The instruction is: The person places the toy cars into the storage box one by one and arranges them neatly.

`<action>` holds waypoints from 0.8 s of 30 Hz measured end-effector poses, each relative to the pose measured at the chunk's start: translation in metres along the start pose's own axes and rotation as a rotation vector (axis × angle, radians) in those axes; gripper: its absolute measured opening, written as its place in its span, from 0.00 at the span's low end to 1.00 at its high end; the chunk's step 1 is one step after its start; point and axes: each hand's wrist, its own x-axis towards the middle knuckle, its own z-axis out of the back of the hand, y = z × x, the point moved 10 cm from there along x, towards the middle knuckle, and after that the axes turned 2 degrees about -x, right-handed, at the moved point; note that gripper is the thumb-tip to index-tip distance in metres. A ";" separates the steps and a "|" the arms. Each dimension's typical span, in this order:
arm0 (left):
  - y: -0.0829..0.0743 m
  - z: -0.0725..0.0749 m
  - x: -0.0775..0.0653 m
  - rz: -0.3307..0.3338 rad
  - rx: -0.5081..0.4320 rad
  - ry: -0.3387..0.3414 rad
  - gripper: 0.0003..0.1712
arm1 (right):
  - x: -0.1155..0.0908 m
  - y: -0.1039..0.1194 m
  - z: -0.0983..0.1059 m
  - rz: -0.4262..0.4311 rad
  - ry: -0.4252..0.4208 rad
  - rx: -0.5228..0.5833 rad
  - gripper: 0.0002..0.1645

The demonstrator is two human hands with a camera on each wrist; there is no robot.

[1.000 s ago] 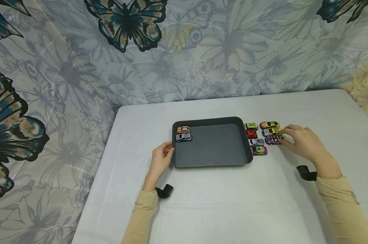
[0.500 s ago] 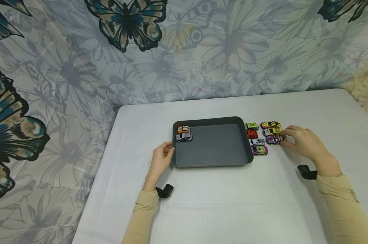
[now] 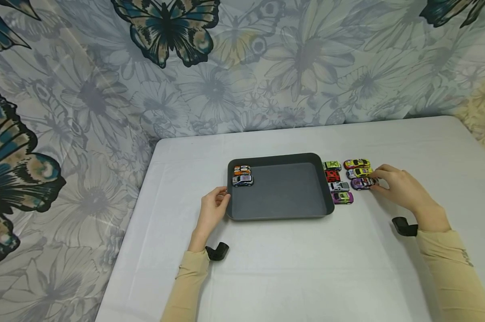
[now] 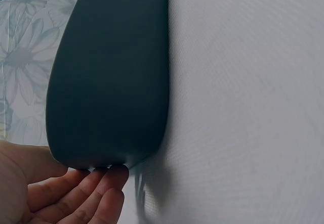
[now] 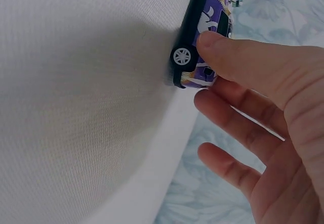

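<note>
A dark grey baking tray lies on the table. My left hand grips its left edge; in the left wrist view the fingertips lie against the tray's outer wall. My right hand pinches the rear of a purple toy car, which rests on the table. The right wrist view shows the thumb on the side of that car; the index fingertip is hidden behind it. Beyond it stand two yellow toy cars, the nearer and the farther.
Inside the tray, an orange toy car and a silver one sit at the far left. Along its right side stand a green car, a red car, a white car and a purple-green car. A patterned wall hanging rises behind the table.
</note>
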 end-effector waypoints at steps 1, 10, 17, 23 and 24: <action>0.000 0.000 0.000 0.000 0.000 0.000 0.15 | 0.000 0.000 0.000 -0.005 0.005 0.005 0.16; 0.000 0.000 0.000 -0.002 -0.008 -0.002 0.15 | 0.001 -0.002 -0.002 -0.010 0.011 0.025 0.15; -0.001 0.000 0.000 -0.008 -0.018 0.000 0.15 | 0.000 0.000 0.000 0.000 0.002 0.021 0.16; 0.000 0.000 0.001 -0.003 -0.017 0.002 0.15 | 0.000 0.001 0.004 0.008 -0.009 0.012 0.16; 0.000 0.000 0.001 -0.003 -0.016 0.002 0.15 | 0.000 0.002 0.005 0.011 -0.012 0.010 0.16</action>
